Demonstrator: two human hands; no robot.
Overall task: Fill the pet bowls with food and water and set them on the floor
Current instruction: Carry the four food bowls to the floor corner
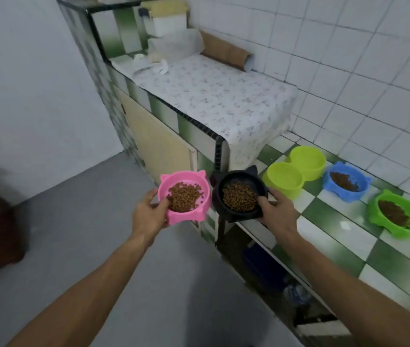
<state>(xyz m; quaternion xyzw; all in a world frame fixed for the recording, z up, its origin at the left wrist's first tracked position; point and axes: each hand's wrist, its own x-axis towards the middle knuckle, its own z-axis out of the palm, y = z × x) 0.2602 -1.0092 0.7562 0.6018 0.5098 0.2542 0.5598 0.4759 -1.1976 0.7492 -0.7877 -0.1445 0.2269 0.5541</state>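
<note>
As kibble [183,199] spills easily, the left hand [148,214] pinches the pink bowl [186,219] at nine o'clock, the right hand [275,209] the black bowl [239,174] at three, seemingly level.

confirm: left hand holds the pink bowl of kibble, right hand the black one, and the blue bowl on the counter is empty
No. The head view shows the blue bowl on the counter holds kibble. The left hand does hold the pink bowl, the right hand the black bowl.
</note>
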